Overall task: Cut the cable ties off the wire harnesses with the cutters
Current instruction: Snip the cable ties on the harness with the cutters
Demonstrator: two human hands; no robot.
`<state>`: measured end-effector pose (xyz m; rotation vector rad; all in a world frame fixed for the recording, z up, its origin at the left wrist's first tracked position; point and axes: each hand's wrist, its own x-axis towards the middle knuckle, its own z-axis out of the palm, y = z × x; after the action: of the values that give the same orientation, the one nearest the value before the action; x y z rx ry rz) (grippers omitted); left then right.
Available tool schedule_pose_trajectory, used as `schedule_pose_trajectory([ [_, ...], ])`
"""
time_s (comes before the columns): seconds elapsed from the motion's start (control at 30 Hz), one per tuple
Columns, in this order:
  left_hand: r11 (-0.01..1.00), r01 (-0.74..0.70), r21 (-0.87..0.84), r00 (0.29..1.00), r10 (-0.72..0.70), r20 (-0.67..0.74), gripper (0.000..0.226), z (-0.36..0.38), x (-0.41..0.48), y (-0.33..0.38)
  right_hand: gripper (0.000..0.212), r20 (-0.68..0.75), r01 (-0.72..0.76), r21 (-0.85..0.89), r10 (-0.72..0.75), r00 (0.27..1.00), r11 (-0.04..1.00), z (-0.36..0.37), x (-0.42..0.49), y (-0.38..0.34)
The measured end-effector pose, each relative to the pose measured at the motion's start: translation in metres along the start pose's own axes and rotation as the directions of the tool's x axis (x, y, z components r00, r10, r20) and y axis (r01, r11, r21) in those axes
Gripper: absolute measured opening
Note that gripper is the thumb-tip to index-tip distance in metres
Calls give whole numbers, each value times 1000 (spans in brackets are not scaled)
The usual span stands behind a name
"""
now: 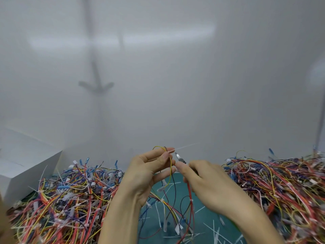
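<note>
Left grip [146, 173] pinching thin wires [170, 167] and translucent tie [186, 146], right grip [205, 184] clasping pointed metal cutters [179, 157]

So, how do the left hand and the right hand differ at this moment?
The left hand shows its palm and pinches a harness at its cable tie; the right hand shows its back and grips the cutters. The left hand's fingertips reach higher than the right hand's. Both are raised over the green mat.
</note>
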<state>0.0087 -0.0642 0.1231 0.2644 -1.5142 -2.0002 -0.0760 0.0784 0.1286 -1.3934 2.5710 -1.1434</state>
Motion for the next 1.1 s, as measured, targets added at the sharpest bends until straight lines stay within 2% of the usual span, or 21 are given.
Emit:
schedule_pose_trajectory([
  [0.2, 999, -12, 41, 999, 11, 41, 25, 7, -3, 0, 59, -33, 11, 94, -8, 999, 995, -1, 0, -2],
  [0.63, 973, -95, 208, 995, 95, 11, 14, 12, -7, 7, 63, -88, 62, -42, -66, 994, 997, -3, 0, -3],
  [1.1, 936, -143, 323, 989, 146, 15, 18, 11, -8, 9, 65, -68, 64, -46, -67, 995, 997, -4, -1, -2],
])
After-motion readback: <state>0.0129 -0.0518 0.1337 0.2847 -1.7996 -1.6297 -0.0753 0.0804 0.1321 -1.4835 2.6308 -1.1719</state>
